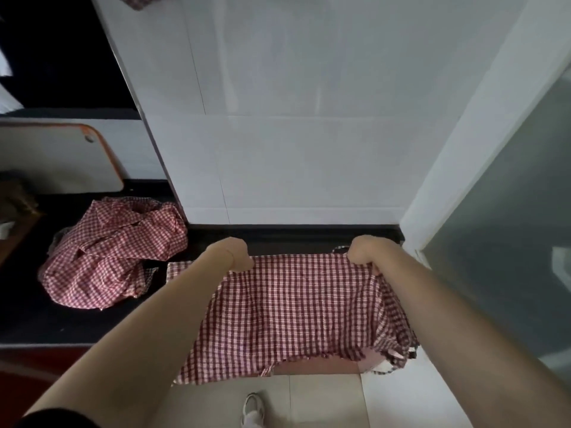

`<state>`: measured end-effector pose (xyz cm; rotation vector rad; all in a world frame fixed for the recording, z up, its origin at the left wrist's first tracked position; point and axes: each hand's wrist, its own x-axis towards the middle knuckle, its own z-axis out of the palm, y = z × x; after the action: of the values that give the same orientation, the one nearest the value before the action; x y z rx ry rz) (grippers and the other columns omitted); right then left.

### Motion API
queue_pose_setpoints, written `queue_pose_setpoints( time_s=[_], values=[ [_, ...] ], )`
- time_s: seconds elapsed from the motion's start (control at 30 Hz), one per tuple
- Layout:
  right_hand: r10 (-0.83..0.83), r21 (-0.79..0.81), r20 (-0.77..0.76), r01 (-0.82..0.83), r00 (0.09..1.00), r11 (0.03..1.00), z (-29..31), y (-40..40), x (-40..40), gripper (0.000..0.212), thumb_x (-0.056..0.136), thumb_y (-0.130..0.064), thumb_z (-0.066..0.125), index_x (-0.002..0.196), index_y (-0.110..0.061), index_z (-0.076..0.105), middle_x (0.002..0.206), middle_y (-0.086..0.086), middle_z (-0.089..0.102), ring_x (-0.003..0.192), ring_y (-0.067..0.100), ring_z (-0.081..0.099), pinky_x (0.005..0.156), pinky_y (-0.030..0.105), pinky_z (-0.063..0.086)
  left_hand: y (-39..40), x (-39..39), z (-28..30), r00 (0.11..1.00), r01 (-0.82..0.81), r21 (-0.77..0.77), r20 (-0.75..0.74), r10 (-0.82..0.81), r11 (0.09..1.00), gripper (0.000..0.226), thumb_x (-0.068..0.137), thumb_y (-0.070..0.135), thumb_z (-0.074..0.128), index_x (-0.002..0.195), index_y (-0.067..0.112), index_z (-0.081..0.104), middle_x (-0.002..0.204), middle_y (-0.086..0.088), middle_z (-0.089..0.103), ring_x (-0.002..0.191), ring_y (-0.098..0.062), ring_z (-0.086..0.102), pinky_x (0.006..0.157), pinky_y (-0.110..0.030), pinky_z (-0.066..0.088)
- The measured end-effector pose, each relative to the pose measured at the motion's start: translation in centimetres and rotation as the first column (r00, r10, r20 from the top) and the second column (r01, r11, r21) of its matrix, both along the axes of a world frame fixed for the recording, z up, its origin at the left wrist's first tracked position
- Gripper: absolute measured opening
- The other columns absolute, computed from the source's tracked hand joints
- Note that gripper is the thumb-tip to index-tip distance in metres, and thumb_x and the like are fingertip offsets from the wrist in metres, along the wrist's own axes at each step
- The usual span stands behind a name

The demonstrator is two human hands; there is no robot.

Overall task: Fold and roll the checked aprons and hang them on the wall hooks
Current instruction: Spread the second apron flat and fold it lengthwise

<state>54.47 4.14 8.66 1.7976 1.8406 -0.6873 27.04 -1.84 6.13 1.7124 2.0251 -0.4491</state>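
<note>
The left hand [230, 253] is curled tight on the far edge of a red checked apron [293, 310]. The right hand [366, 251] grips the same edge at its other end. The two hands are well apart, so the cloth is pulled flat between them. I think they hold it this way to make a straight line for a neat fold.

The apron lies on the dark counter [27, 316], and its near part hangs over the front edge toward the floor. Letting it hang may help the wrinkles fall out. It looks like the folding has just begun and the rolling is not done yet.

At about nine o'clock from the left hand sits a second checked apron [114, 254] in a messy heap on the counter, near the spread one. It likely waits its turn there.

At ten o'clock, farther off, a white cutting board [58, 159] leans on the wall. At twelve o'clock is the white tiled wall [293, 118], and high up at eleven o'clock a bit of checked cloth [139, 0] peeks in. I cannot see a hook there.
</note>
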Motion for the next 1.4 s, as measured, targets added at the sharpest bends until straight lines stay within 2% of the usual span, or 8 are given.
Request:
queue_pose_setpoints(
  time_s=[0.23,0.43,0.73,0.83,1.0,1.13,1.27,1.4],
  values=[
    [0.005,0.468,-0.159,0.071,0.987,0.881,-8.4,3.9,-1.8,0.027,0.101,-0.023,0.050,0.121,-0.006,0.057,0.120,0.013,0.057,0.101,0.028,0.059,0.078,0.034,0.045,2.9,-1.1,-7.4,0.983,-0.181,0.184,0.040,0.177,0.966,0.025,0.100,0.033,0.045,0.107,0.016,0.063,0.104,-0.001,0.065,0.089,-0.018,0.057,0.080,-0.032,0.048],
    [0.106,0.344,-0.124,-0.057,0.987,0.937,-16.6,5.5,-4.3,0.027,0.092,-0.023,0.066,0.117,-0.014,0.060,0.128,0.013,0.052,0.105,0.025,0.058,0.085,0.034,0.052,3.8,-2.7,-13.4,0.975,-0.187,0.005,0.122,0.185,0.982,0.016,0.096,0.031,0.053,0.106,0.019,0.059,0.109,-0.003,0.063,0.100,-0.023,0.061,0.088,-0.037,0.052],
    [0.173,0.685,-0.375,0.146,0.911,0.714,-14.5,9.1,-5.1,0.017,0.101,-0.008,0.050,0.092,0.002,0.059,0.130,0.023,0.049,0.106,0.031,0.055,0.082,0.030,0.041,7.1,-4.2,-13.0,0.899,-0.407,0.558,0.383,0.210,0.723,0.024,0.102,0.011,0.043,0.116,0.001,0.059,0.114,-0.016,0.053,0.114,-0.030,0.044,0.096,-0.037,0.037],
    [0.236,0.727,-0.257,0.027,0.937,0.686,-13.0,8.9,-4.8,0.017,0.094,-0.014,0.057,0.081,-0.004,0.062,0.098,0.012,0.060,0.095,0.029,0.056,0.078,0.032,0.040,6.9,-4.2,-11.5,0.929,-0.341,0.566,0.324,0.178,0.751,0.024,0.100,0.018,0.045,0.094,0.003,0.063,0.095,-0.010,0.056,0.103,-0.025,0.048,0.081,-0.033,0.039],
    [0.189,0.104,-0.063,-0.182,0.980,0.978,-10.3,6.4,-5.1,0.022,0.091,-0.029,0.052,0.084,-0.010,0.062,0.082,0.002,0.060,0.078,0.018,0.060,0.066,0.028,0.047,4.5,-2.5,-7.6,0.974,-0.223,0.086,0.050,0.220,0.971,0.049,0.100,0.046,0.035,0.092,0.009,0.066,0.095,-0.010,0.067,0.079,-0.020,0.061,0.066,-0.031,0.045],
    [0.250,-0.282,0.134,-0.205,0.959,0.937,-10.4,4.6,-6.1,0.014,0.091,-0.021,0.059,0.092,-0.008,0.063,0.090,0.007,0.062,0.077,0.018,0.060,0.073,0.029,0.053,2.5,-1.2,-6.2,0.894,-0.285,-0.600,0.114,0.433,0.747,0.063,0.103,0.051,0.033,0.128,-0.001,0.057,0.109,-0.017,0.063,0.079,-0.026,0.065,0.070,-0.036,0.059],
    [0.234,-0.157,0.210,-0.204,0.949,0.966,-11.8,4.6,-7.1,0.038,0.093,-0.025,0.063,0.126,-0.008,0.060,0.124,0.009,0.060,0.113,0.025,0.059,0.098,0.035,0.048,2.8,-1.5,-8.9,0.970,-0.223,-0.222,0.046,0.238,0.949,0.036,0.104,0.030,0.041,0.120,0.005,0.062,0.097,-0.006,0.061,0.080,-0.017,0.058,0.079,-0.028,0.051],
    [0.184,0.268,0.127,-0.213,0.975,0.940,-13.2,5.5,-8.4,0.030,0.097,-0.020,0.057,0.126,-0.011,0.060,0.130,0.009,0.060,0.117,0.026,0.058,0.097,0.035,0.046,3.8,-2.1,-11.6,0.975,-0.209,0.277,-0.020,0.223,0.938,0.021,0.100,0.024,0.047,0.097,0.011,0.064,0.080,0.000,0.056,0.069,-0.014,0.055,0.057,-0.027,0.044]
  ],
)
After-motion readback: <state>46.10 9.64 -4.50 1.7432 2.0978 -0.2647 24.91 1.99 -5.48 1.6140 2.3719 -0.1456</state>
